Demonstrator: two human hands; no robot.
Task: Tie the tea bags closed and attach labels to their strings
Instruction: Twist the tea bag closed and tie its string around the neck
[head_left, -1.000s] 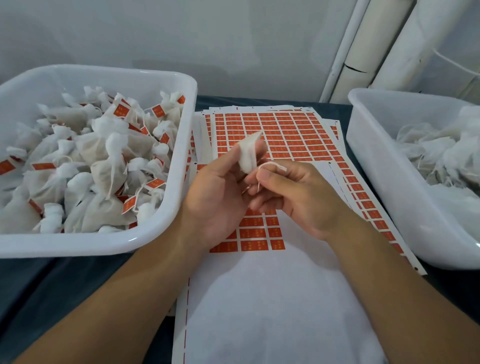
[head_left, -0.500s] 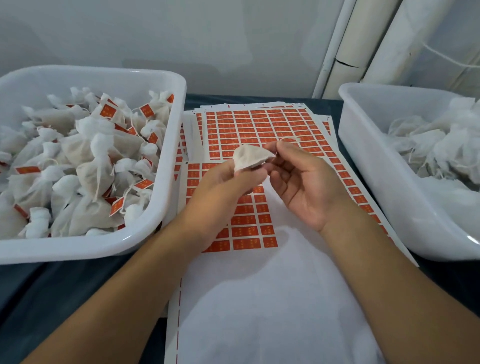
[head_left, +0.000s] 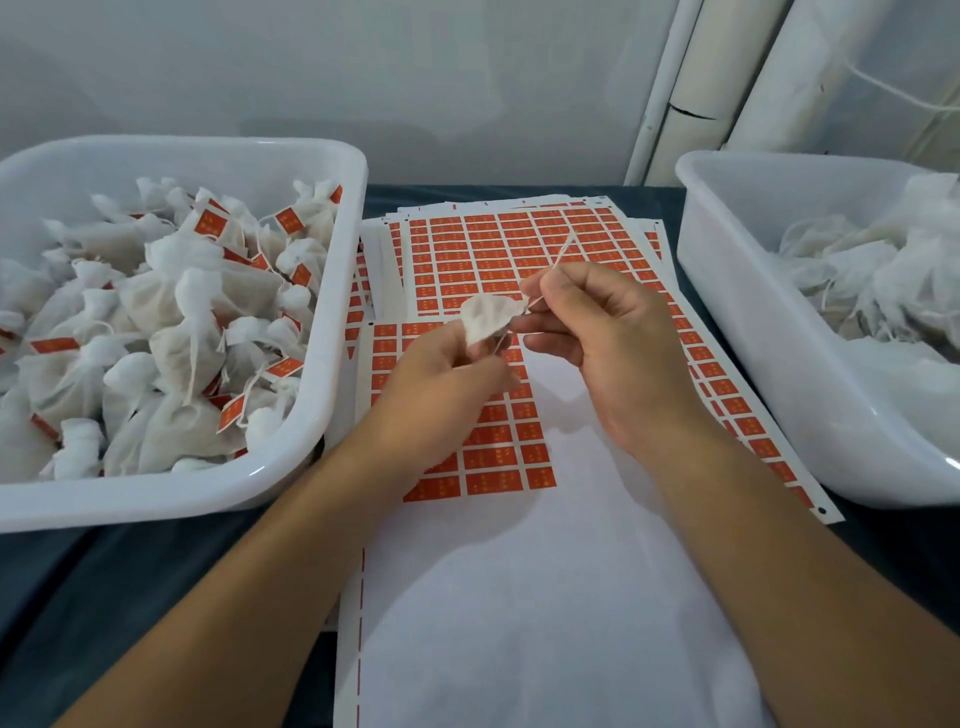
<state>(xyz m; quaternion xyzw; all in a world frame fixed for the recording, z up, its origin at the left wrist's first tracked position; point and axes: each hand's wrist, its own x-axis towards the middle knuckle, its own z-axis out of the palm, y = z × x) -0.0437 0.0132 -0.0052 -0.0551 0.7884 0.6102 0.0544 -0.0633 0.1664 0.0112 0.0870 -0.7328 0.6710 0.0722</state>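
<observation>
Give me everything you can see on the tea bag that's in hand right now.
The tea bag is a small pouch of thin white fabric, crumpled and bunched, held above the label sheets between the two tubs. The left hand pinches its lower end; the right hand pinches its pale string, which runs up and away from the bag's right end. A short string loop hangs beneath. No orange label is on it yet.

tea bag: white | label sheets: orange-red grid (white gaps) | tubs: white | tablecloth: dark blue-grey
</observation>
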